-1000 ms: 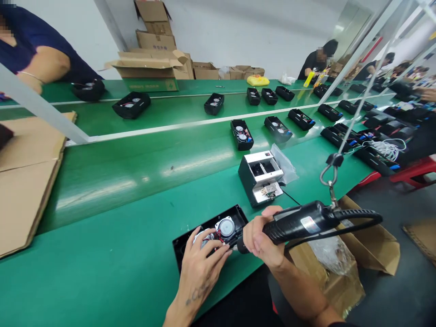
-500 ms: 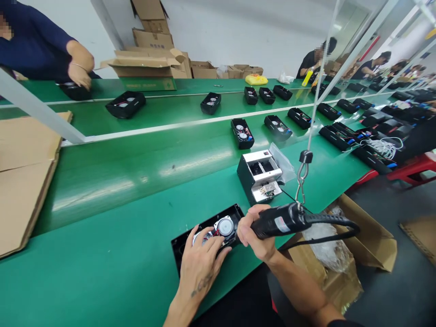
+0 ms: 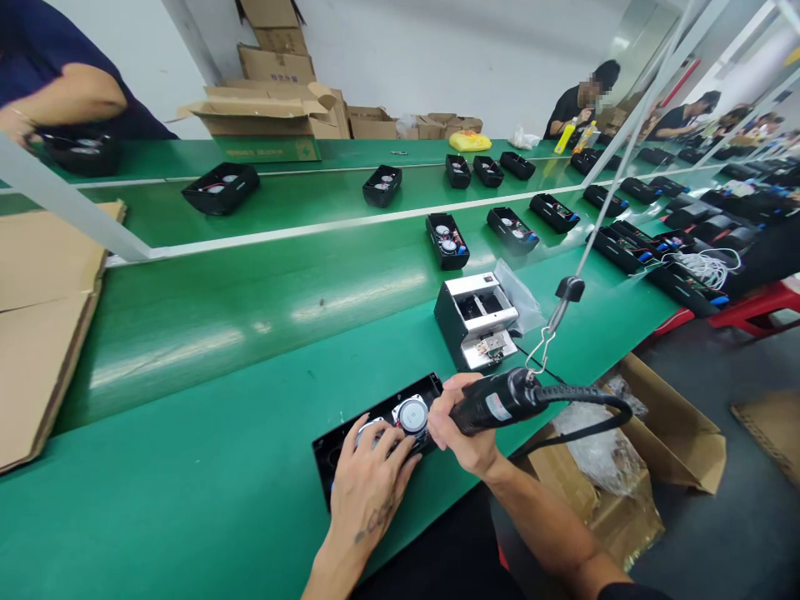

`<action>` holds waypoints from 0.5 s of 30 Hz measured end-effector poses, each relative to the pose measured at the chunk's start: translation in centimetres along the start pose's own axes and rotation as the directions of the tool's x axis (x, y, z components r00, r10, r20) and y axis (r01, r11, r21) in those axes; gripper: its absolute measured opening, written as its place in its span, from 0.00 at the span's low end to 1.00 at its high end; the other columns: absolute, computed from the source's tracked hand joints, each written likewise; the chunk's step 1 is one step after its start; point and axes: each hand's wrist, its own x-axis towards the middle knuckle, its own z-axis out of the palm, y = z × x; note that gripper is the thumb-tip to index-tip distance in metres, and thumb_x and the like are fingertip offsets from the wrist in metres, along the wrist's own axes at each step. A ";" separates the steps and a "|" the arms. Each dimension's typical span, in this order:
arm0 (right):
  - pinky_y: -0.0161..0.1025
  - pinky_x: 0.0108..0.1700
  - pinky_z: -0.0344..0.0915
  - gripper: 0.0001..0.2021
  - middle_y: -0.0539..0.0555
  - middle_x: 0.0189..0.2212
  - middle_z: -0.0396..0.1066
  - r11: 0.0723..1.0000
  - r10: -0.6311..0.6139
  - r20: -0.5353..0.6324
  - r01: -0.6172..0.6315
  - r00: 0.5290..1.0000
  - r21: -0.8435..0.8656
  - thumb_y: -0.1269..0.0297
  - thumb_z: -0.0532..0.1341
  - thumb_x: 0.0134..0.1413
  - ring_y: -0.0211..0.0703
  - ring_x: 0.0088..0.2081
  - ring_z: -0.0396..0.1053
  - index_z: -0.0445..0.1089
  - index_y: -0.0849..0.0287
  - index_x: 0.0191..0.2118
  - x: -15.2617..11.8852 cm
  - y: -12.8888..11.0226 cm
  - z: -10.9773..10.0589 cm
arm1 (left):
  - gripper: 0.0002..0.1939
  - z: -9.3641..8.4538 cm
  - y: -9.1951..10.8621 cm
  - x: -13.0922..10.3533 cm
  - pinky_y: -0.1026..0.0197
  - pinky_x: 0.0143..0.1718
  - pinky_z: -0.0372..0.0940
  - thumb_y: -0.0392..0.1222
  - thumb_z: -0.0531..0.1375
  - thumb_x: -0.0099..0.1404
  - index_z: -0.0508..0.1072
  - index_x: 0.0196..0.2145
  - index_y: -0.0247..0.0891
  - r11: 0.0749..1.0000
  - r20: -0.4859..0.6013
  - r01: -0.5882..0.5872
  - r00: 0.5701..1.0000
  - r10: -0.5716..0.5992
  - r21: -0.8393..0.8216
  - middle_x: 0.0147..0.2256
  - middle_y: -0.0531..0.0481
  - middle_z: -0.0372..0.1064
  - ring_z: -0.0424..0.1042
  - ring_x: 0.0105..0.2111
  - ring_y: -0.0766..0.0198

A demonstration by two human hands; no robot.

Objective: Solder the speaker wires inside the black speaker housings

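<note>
In front of me on the green bench lies a black speaker housing (image 3: pixel 325 454), open side up, with two round speakers in it. The right-hand speaker (image 3: pixel 413 414) shows plainly; the other is mostly covered. My left hand (image 3: pixel 372 467) lies over the housing with curled fingers, holding it down around the left speaker. My right hand (image 3: pixel 462 429) is wrapped round a corded black electric screwdriver (image 3: pixel 500 400), which hangs by a hook from a cable. Its front end points at the housing beside the right-hand speaker; my hand hides the tip.
Behind the housing stands a silver-and-black screw feeder (image 3: pixel 478 321) with a plastic bag. Several speaker housings (image 3: pixel 447 242) lie along the belt. Cardboard (image 3: pixel 43 333) is at left, an open carton (image 3: pixel 675 433) at lower right. Co-workers sit across the line.
My right hand and the screwdriver have shifted slightly left, tilting the hanging cable. My left hand stays nearly in place. The co-worker at upper left has moved a housing left.
</note>
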 end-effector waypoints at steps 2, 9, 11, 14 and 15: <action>0.37 0.26 0.68 0.18 0.39 0.24 0.64 0.999 0.038 0.016 -0.038 0.999 -0.014 0.55 0.70 0.64 0.34 0.19 0.62 0.62 0.49 0.50 -0.1 0.1 -0.1 | 0.07 0.1 0.0 0.0 0.39 0.64 0.63 0.40 0.61 0.76 0.80 0.45 0.45 1.000 -0.003 -0.008 1.000 0.008 0.005 0.39 0.51 0.80 0.76 0.46 0.52; 0.35 0.25 0.67 0.16 0.39 0.22 0.64 0.995 0.021 0.074 -0.014 0.997 -0.095 0.61 0.68 0.64 0.34 0.18 0.62 0.63 0.50 0.51 -0.1 0.1 0.3 | 0.07 0.5 -0.2 -0.3 0.41 0.64 0.63 0.40 0.62 0.75 0.81 0.45 0.45 1.000 -0.008 -0.018 1.000 0.018 0.005 0.41 0.50 0.81 0.76 0.47 0.53; 0.37 0.26 0.67 0.14 0.40 0.23 0.65 0.992 -0.011 0.122 0.026 0.992 -0.126 0.64 0.67 0.64 0.35 0.19 0.63 0.63 0.50 0.50 0.0 -0.3 0.6 | 0.08 0.5 -0.1 -0.3 0.40 0.64 0.63 0.40 0.61 0.75 0.81 0.43 0.45 1.000 -0.013 -0.014 1.000 0.014 0.003 0.41 0.50 0.81 0.76 0.47 0.52; 0.45 0.34 0.74 0.14 0.43 0.24 0.69 0.978 -0.002 0.173 0.038 0.985 -0.206 0.64 0.70 0.58 0.41 0.23 0.67 0.65 0.49 0.45 0.2 -1.2 0.7 | 0.11 0.5 0.0 -0.2 0.39 0.65 0.62 0.38 0.58 0.76 0.82 0.43 0.46 1.000 -0.022 -0.014 1.000 0.014 -0.012 0.38 0.51 0.80 0.75 0.47 0.52; 0.48 0.37 0.75 0.14 0.44 0.25 0.70 0.975 0.030 0.171 0.009 0.985 -0.224 0.64 0.71 0.56 0.44 0.25 0.69 0.66 0.49 0.43 0.2 -1.5 0.6 | 0.12 0.4 0.0 -0.1 0.39 0.65 0.62 0.37 0.58 0.76 0.82 0.43 0.46 1.000 -0.026 -0.012 1.000 0.012 -0.022 0.37 0.51 0.80 0.75 0.47 0.52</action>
